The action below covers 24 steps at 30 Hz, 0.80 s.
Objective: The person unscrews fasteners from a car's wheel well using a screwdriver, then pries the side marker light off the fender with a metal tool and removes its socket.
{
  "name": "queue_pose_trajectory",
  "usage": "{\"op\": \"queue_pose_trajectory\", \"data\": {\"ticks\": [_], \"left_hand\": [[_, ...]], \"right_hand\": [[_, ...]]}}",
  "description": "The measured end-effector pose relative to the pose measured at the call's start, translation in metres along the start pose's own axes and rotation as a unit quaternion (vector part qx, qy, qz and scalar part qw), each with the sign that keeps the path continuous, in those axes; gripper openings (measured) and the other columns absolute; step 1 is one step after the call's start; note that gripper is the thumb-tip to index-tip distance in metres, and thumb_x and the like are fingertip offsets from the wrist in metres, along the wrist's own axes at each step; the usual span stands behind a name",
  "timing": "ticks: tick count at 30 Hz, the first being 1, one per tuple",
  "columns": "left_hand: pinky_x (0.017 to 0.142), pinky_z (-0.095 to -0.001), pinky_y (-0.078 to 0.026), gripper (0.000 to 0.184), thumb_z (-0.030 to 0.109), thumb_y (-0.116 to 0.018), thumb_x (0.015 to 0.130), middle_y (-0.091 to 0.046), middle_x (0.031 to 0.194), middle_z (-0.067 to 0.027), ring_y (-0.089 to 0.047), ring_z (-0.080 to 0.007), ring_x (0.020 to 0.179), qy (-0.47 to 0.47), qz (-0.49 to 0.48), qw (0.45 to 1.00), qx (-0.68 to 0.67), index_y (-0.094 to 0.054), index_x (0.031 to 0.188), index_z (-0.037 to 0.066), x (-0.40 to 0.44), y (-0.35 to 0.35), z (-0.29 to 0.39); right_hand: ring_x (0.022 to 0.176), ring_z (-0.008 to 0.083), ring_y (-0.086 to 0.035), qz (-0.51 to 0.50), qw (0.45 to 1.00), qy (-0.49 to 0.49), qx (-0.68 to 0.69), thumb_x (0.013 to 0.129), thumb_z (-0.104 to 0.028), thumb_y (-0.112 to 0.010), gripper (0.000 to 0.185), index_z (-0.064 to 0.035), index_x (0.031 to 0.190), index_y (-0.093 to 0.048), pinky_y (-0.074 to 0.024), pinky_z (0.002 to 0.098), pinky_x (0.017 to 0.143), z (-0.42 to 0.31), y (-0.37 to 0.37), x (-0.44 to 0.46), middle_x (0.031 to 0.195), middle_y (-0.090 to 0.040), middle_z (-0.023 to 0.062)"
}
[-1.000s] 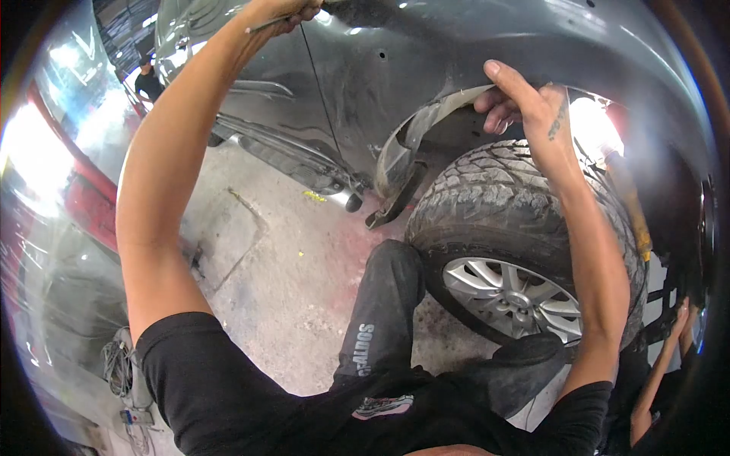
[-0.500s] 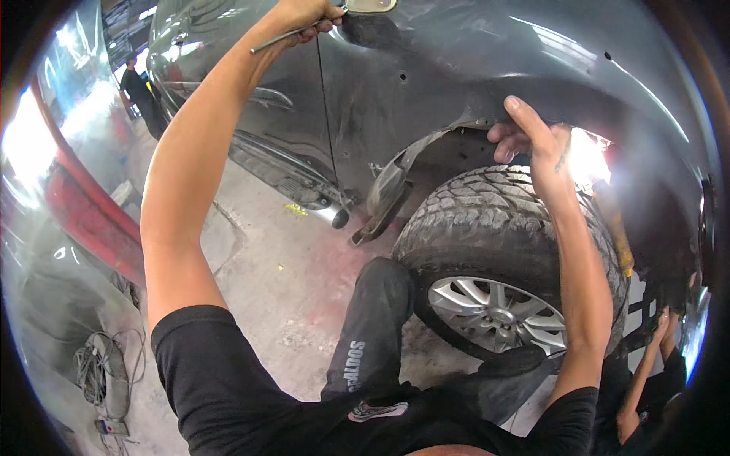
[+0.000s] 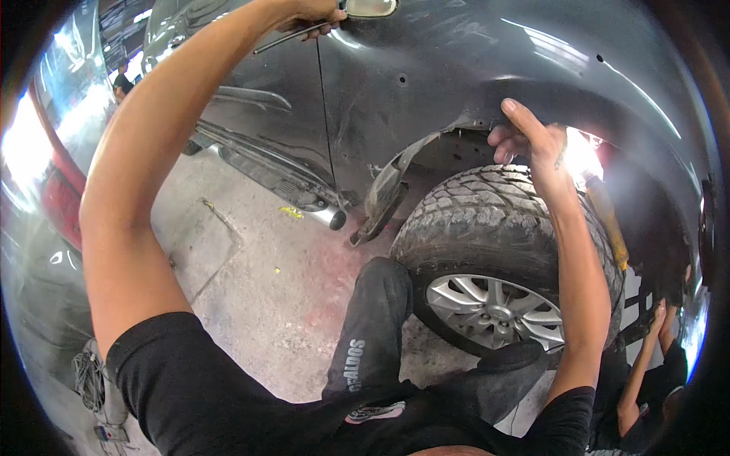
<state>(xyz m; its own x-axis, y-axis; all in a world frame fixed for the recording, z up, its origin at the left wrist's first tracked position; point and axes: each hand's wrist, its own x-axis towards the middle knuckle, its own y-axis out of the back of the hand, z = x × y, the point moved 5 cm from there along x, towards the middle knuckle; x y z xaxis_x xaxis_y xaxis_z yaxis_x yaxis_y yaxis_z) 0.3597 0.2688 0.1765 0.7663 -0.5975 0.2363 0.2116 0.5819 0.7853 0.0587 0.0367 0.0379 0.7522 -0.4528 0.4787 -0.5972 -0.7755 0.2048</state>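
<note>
Dark grey front fender of one vehicle curves above a single tire, with two small round holes visible in its glossy panel. At the wheel arch, one right hand holds its thumb raised and apart from its partly curled fingers, which sit by the arch edge; whether they touch the metal cannot be told. One left hand closes its fingers around one slim metal rod, just beside one pale, round-cornered piece at the top of the view. One strip of torn arch liner hangs at the arch's rear edge, near the tire, which is mounted on one silver multi-spoke wheel. Behind the right wrist, one lit work lamp glows above its yellow-orange handle. One side step with a bright metal end runs below the door, over a concrete floor bearing two yellow marks, one larger. Coiled cable lies at lower left, and one person in dark clothing appears in the background.
</note>
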Motion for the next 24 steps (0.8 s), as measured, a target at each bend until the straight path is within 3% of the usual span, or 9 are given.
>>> {"op": "queue_pose_trajectory", "data": {"ticks": [2,4,6,7,11,13,15,17,24], "left_hand": [[0.047,-0.0347,-0.043,0.025,0.021,-0.067,0.097,-0.060,0.067,-0.0072,-0.057,-0.0183,0.053,0.099,-0.005,0.991,0.093,-0.069,0.079,0.004,0.006,-0.001,0.000],[0.045,-0.0380,-0.045,0.026,0.019,-0.068,0.096,-0.061,0.062,-0.0100,-0.058,-0.0213,0.049,0.093,0.001,0.991,0.095,-0.071,0.076,0.002,0.011,-0.007,-0.002],[0.043,-0.0423,-0.047,0.030,0.018,-0.068,0.094,-0.062,0.057,-0.0135,-0.060,-0.0247,0.046,0.035,0.053,0.972,0.227,-0.071,0.070,-0.001,0.016,-0.002,0.007],[0.043,-0.0446,-0.050,0.036,0.019,-0.069,0.090,-0.062,0.053,-0.0167,-0.062,-0.0274,0.044,0.036,0.073,0.983,0.162,-0.071,0.062,-0.003,0.021,-0.001,0.003],[0.045,-0.0427,-0.051,0.035,0.021,-0.071,0.086,-0.064,0.055,-0.0172,-0.064,-0.0271,0.046,0.054,0.110,0.956,0.267,-0.070,0.061,-0.004,0.014,0.004,0.009],[0.051,-0.0417,-0.053,0.034,0.024,-0.072,0.083,-0.066,0.057,-0.0175,-0.066,-0.0283,0.049,-0.108,0.109,0.922,0.355,-0.072,0.065,-0.004,0.003,0.008,0.029],[0.062,-0.0407,-0.055,0.031,0.026,-0.072,0.082,-0.070,0.064,-0.0164,-0.070,-0.0268,0.061,-0.143,0.151,0.939,0.275,-0.076,0.076,-0.004,0.000,0.012,0.015],[0.067,-0.0406,-0.055,0.030,0.025,-0.074,0.080,-0.072,0.070,-0.0165,-0.071,-0.0247,0.068,-0.108,0.165,0.953,0.228,-0.078,0.083,-0.004,-0.015,0.009,0.015],[0.065,-0.0396,-0.054,0.031,0.023,-0.074,0.080,-0.071,0.070,-0.0152,-0.069,-0.0237,0.066,-0.151,0.162,0.962,0.162,-0.077,0.087,-0.007,-0.013,0.009,0.005]], "right_hand": [[0.059,0.0217,-0.065,-0.011,1.000,0.002,0.007,0.088,-0.049,-0.074,0.072,0.0155,0.119,-0.066,-0.0536,0.0339,0.059,0.001,0.001,0.001,0.076,-0.069,0.0210],[0.059,0.0210,-0.065,-0.023,1.000,0.002,0.017,0.088,-0.049,-0.075,0.072,0.0148,0.119,-0.066,-0.0532,0.0335,0.058,0.003,0.000,0.001,0.077,-0.069,0.0203],[0.058,0.0200,-0.065,-0.033,0.999,0.007,0.030,0.087,-0.049,-0.075,0.069,0.0132,0.116,-0.068,-0.0524,0.0325,0.058,0.000,-0.002,0.000,0.077,-0.070,0.0188],[0.063,0.0193,-0.069,-0.027,0.999,0.009,0.040,0.090,-0.049,-0.072,0.059,0.0078,0.106,-0.074,-0.0557,0.0319,0.065,-0.004,-0.004,-0.004,0.078,-0.073,0.0161],[0.062,0.0194,-0.070,-0.036,0.997,0.008,0.074,0.090,-0.045,-0.074,0.057,0.0085,0.110,-0.073,-0.0549,0.0308,0.062,-0.003,-0.007,-0.004,0.078,-0.073,0.0168],[0.061,0.0195,-0.070,-0.040,0.997,0.024,0.064,0.090,-0.043,-0.075,0.054,0.0082,0.109,-0.073,-0.0547,0.0310,0.061,-0.004,-0.005,-0.003,0.079,-0.074,0.0170],[0.061,0.0195,-0.070,-0.033,0.997,0.024,0.067,0.090,-0.043,-0.075,0.054,0.0079,0.109,-0.073,-0.0545,0.0309,0.060,-0.004,-0.002,-0.001,0.079,-0.074,0.0170],[0.061,0.0192,-0.070,-0.035,0.997,0.015,0.068,0.091,-0.043,-0.074,0.054,0.0075,0.110,-0.073,-0.0545,0.0309,0.061,-0.003,-0.004,-0.001,0.078,-0.074,0.0174],[0.061,0.0190,-0.070,-0.025,0.998,0.022,0.044,0.092,-0.047,-0.072,0.060,0.0079,0.115,-0.072,-0.0549,0.0307,0.063,-0.005,-0.005,-0.002,0.078,-0.074,0.0166]]}}
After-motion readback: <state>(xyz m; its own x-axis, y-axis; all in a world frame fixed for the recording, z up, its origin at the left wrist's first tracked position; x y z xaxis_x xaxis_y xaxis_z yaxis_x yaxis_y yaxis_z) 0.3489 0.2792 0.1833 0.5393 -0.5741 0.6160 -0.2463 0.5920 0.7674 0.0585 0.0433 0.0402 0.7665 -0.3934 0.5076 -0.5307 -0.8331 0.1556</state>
